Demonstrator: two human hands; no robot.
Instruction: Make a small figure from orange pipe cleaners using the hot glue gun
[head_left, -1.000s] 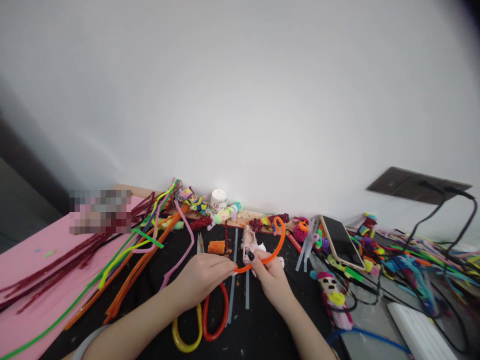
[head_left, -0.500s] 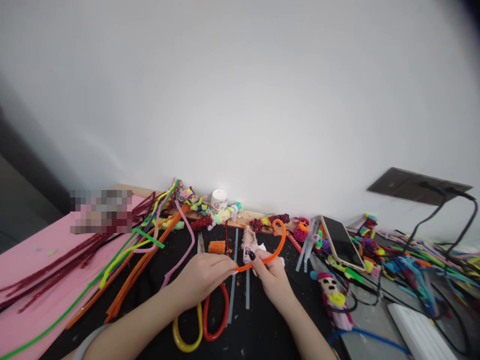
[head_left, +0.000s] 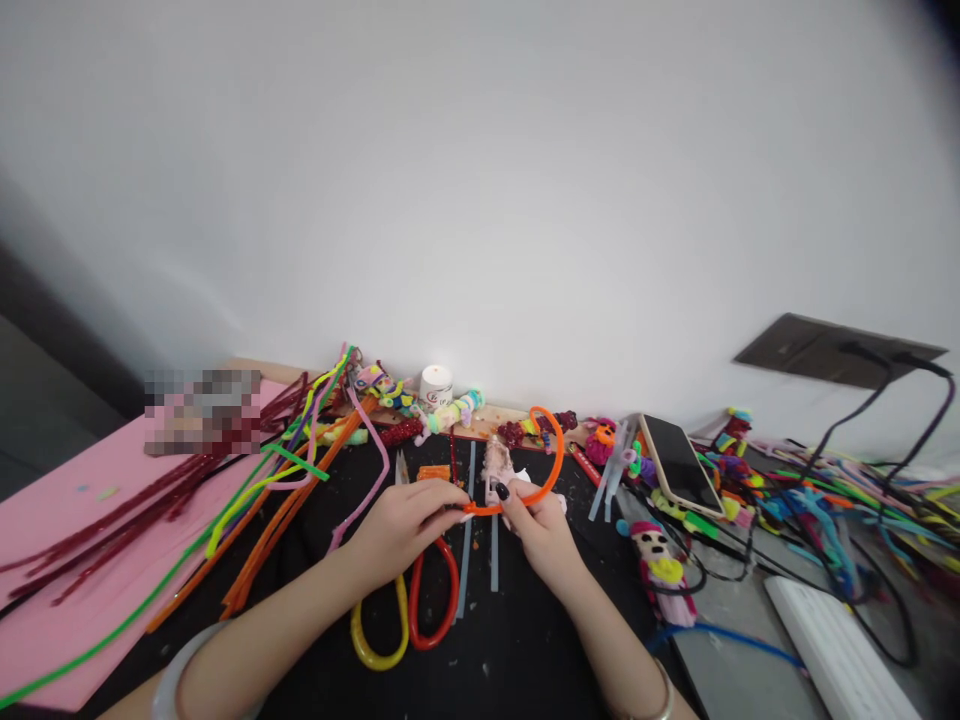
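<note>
An orange pipe cleaner [head_left: 557,455] is stretched between my two hands, its free part curling up in a hook above the right one. My left hand [head_left: 409,520] pinches one end between thumb and fingers. With thumb and forefinger my right hand [head_left: 536,525] grips it further along. Under and beside the left hand lie scissors [head_left: 381,650] with one yellow and one red handle loop. A short ribbed orange piece [head_left: 433,472] sits just beyond that hand. Behind the right hand stands a pale pink glue gun-like object [head_left: 497,468], partly hidden. Translucent glue sticks [head_left: 466,560] lie on the black mat.
Bundles of coloured pipe cleaners [head_left: 292,500] spread over a pink board [head_left: 45,520] at left. A phone [head_left: 681,465], a pipe-cleaner doll [head_left: 660,575], a white power strip [head_left: 840,650] and black cables crowd the right. A white roll [head_left: 436,388] stands by the wall.
The curled part of the orange pipe cleaner has shifted left and opened into a wider hook. Both hands keep their pinch, and the whole view has moved slightly.
</note>
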